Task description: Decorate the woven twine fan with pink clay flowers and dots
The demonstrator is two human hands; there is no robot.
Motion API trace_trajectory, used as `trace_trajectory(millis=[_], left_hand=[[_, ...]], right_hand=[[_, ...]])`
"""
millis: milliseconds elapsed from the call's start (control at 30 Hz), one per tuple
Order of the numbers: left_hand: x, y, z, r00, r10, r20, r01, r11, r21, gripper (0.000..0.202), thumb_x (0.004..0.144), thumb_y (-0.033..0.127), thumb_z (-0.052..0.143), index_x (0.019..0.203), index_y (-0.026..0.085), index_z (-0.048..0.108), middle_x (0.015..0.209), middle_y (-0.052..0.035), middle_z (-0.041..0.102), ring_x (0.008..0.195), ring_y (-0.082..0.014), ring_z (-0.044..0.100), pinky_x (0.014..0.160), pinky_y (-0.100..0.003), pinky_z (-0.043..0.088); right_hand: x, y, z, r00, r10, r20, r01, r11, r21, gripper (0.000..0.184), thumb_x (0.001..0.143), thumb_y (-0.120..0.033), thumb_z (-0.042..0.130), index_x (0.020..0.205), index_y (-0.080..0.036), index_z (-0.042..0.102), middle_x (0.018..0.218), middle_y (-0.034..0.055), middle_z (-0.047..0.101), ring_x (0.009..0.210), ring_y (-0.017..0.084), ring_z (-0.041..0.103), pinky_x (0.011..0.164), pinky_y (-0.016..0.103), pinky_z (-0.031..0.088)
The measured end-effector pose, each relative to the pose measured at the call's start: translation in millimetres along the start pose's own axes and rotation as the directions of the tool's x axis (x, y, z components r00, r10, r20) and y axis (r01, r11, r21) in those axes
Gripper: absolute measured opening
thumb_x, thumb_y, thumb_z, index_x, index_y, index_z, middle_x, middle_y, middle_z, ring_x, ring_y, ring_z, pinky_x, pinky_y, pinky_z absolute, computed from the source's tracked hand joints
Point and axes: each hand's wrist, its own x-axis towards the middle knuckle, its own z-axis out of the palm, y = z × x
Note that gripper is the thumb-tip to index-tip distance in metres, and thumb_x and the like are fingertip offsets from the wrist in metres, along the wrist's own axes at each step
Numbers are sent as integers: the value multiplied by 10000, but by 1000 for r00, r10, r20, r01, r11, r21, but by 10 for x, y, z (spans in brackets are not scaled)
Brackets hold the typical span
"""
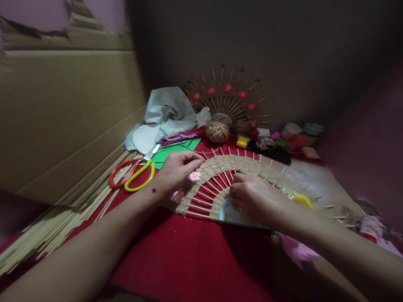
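A half-round woven piece [217,167] of twine and thin wooden spokes lies on the red cloth [189,256]. My left hand [176,170] rests on its left outer rim, fingers curled down and pressing it. Two small pink flowers [194,176] sit on the weave beside that hand. My right hand [252,195] lies over the middle of the piece, fingers bent and pinched among the spokes; what they grip is hidden.
Scissors [134,172] with red and yellow handles lie left of the weave. Long bamboo sticks [63,218] run along a cardboard wall [63,117]. Behind stand a twine ball [217,132], a finished flower-decorated piece [228,102], cloth [170,109], green paper [173,153] and small pots [296,132].
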Motion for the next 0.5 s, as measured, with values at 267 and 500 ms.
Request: trace_trajectory(millis=[267, 500], left_hand=[[33, -25, -37, 992, -128, -19, 125, 987, -101, 105, 759, 219, 583, 756, 168, 675, 661, -10, 639, 535, -98, 514, 448, -220, 391], [100, -161, -149, 992, -105, -66, 95, 985, -145, 125, 759, 250, 592, 829, 181, 668, 622, -9, 607, 510, -102, 498, 453, -238, 402]], right_hand=[[40, 79, 43, 1000, -12, -10, 13, 993, 113, 176, 738, -84, 508, 686, -180, 646, 751, 57, 601, 701, 157, 525, 611, 277, 386], [107, 100, -197, 992, 128, 3, -124, 951, 283, 166, 750, -127, 503, 672, -181, 640, 610, 3, 614, 524, 101, 520, 495, 233, 369]])
